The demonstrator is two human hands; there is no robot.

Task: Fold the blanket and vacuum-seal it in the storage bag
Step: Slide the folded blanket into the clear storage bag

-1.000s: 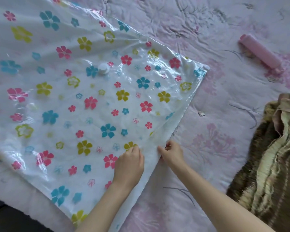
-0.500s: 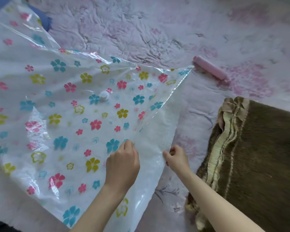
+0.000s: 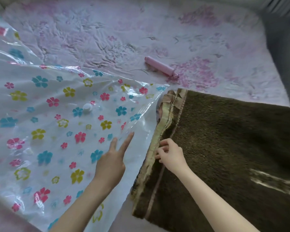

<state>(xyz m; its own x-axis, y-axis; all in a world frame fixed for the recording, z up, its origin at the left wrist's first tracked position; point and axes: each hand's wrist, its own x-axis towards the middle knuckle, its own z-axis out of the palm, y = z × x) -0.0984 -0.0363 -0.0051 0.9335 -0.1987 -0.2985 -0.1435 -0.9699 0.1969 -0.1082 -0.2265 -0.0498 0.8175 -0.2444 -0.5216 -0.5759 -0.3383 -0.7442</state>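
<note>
The flowered clear storage bag [image 3: 45, 124] lies flat on the bed at the left, its white valve cap [image 3: 87, 107] facing up. The top layer at its open right edge is lifted. My left hand [image 3: 110, 161] is at that mouth, with two straight fingers spread against the film; its thumb is hidden. The folded brown fleece blanket [image 3: 224, 148] lies at the right, its trimmed edge touching the bag's mouth. My right hand [image 3: 171, 154] grips that left edge of the blanket with curled fingers.
A pink hand pump [image 3: 161, 67] lies on the bed beyond the blanket. The pink floral bedsheet [image 3: 141, 30] covers the whole surface. A grey edge [image 3: 283, 47] runs along the far right side.
My right hand let go of the bag's edge and took hold of the blanket's edge. My left hand stretched two fingers out at the bag's mouth. The view shifted right, so the blanket shows fully.
</note>
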